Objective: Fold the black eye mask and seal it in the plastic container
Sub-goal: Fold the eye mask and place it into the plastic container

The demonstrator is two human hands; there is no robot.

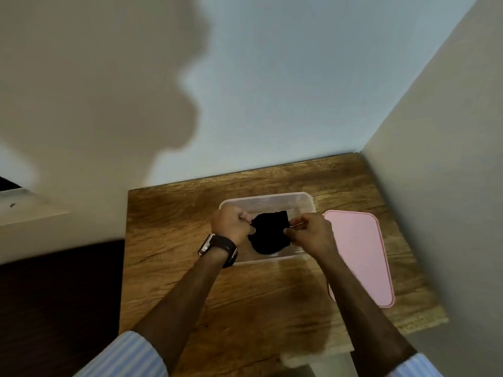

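Where the wooden table (174,240) meets the pale wall, head view looking down: clear plastic container (268,198) sits open near the far edge, long side running left to right. Pink lid (359,254) lies flat on the table just right of the container, its near left corner hidden behind the right forearm. Black eye mask (269,235) held between both hands, over the container's open top; whether it touches the container floor cannot be told. Mask looks bunched or partly doubled, upper edge uneven, lower edge rounded. Left hand (231,224) pinches the mask's left edge, grip narrow, fingers curled in tight on the fabric. Right hand (310,231) pinches the right edge, grip likewise narrow, thumb and fingertips closed on the fabric. Hands level with each other, the mask spanning the gap between them. Watch with dark strap (217,247) on the left wrist, lying over the container's near left corner from this angle. Both forearms bare, blue-and-white striped sleeves (128,357) rolled back near the elbows at the bottom of the frame. Large soft shadow on the wall, upper left. Dark floor to the left of the table.
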